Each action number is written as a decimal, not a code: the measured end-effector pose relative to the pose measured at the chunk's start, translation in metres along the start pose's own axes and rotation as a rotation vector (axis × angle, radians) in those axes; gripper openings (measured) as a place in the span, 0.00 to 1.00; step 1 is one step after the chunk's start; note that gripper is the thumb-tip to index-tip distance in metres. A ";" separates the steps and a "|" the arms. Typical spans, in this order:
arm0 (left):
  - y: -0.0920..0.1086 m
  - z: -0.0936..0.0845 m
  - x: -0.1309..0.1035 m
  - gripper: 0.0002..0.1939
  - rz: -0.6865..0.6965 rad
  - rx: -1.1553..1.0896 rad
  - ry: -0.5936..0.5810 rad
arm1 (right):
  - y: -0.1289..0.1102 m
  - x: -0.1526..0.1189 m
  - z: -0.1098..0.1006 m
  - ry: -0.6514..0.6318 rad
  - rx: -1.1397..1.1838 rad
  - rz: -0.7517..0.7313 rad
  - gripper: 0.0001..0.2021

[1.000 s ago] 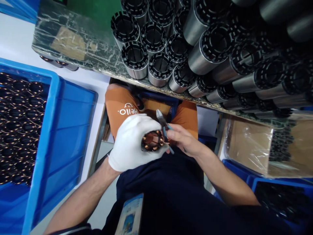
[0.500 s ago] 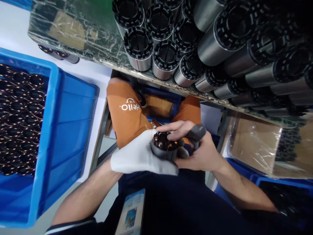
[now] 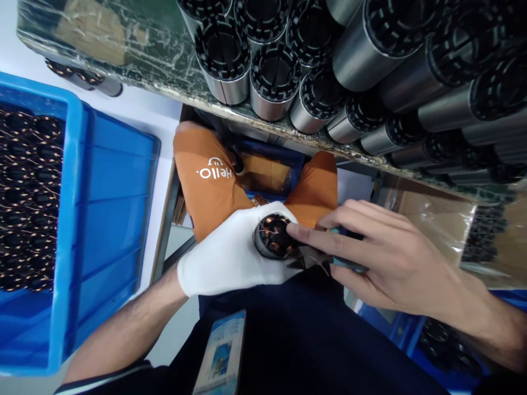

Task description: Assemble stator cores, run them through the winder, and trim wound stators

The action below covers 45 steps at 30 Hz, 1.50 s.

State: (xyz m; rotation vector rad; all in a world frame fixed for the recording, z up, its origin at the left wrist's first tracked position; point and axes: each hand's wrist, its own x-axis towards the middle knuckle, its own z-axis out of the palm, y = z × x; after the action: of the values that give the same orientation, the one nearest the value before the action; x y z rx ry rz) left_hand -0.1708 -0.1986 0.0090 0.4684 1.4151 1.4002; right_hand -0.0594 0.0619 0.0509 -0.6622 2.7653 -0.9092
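In my gloved left hand [image 3: 242, 249] is a short dark cylindrical motor stator [image 3: 275, 233], its open end up with copper wire showing inside and thin wire ends sticking out. The white glove wraps around its side. My bare right hand [image 3: 382, 252] holds what look like wire cutters [image 3: 349, 265] with grey-teal handles. Their dark blurred jaws lie beside the stator's right side. The right index finger reaches over to the stator's rim. Whether the jaws grip a wire, I cannot make out.
A blue bin [image 3: 117, 214] on the left holds many copper-wound parts. Steel cylinders [image 3: 272, 101] with black slotted ends crowd the film-wrapped bench [image 3: 156, 82] ahead. Blue crates [image 3: 411, 334] and a plastic-lined carton [image 3: 428, 214] stand at right.
My right hand has shifted right and turned, with the cutters now pointing left at the stator instead of folded in the palm. My left hand still holds the stator.
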 end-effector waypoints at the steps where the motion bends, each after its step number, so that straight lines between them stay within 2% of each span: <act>1: -0.001 0.000 0.000 0.15 -0.002 0.005 0.000 | 0.000 -0.001 0.000 -0.006 -0.029 -0.003 0.30; 6: -0.006 0.002 0.003 0.13 0.034 0.172 0.087 | 0.002 -0.004 0.002 -0.073 0.024 0.066 0.31; 12: 0.000 0.014 0.011 0.12 0.074 0.454 0.209 | 0.002 0.004 0.006 -0.024 -0.067 0.085 0.32; 16: 0.006 0.016 0.013 0.11 0.013 0.496 0.177 | -0.003 0.006 0.003 -0.059 -0.130 0.064 0.31; 20: 0.005 0.012 0.015 0.11 -0.006 0.447 0.143 | -0.003 0.002 0.003 -0.073 -0.057 0.106 0.29; 24: 0.001 0.014 0.016 0.09 0.028 0.478 0.183 | 0.003 0.001 0.004 -0.114 0.028 0.185 0.30; 29: -0.001 0.022 0.016 0.07 0.056 0.584 0.219 | 0.005 0.006 0.007 -0.057 -0.048 0.168 0.31; 32: -0.002 0.026 0.017 0.07 0.072 0.608 0.219 | 0.004 0.006 0.007 -0.097 -0.010 0.182 0.30; 36: -0.005 0.025 0.018 0.08 0.039 0.503 0.189 | 0.009 0.006 0.006 -0.131 0.181 0.242 0.32; 39: -0.008 0.020 0.020 0.08 -0.005 0.299 0.160 | 0.021 0.005 0.009 -0.102 0.253 0.315 0.33; 43: -0.018 0.020 0.028 0.10 -0.171 -0.272 0.050 | 0.032 0.007 0.027 -0.038 0.364 0.390 0.29; 45: -0.025 0.025 0.033 0.12 -0.237 -0.603 0.042 | 0.031 0.011 0.039 0.040 0.449 0.353 0.33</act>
State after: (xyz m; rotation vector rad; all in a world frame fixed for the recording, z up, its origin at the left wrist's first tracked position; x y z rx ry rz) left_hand -0.1533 -0.1644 -0.0203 -0.1155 0.9714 1.5532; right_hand -0.0693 0.0588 0.0013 -0.0801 2.4551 -1.3908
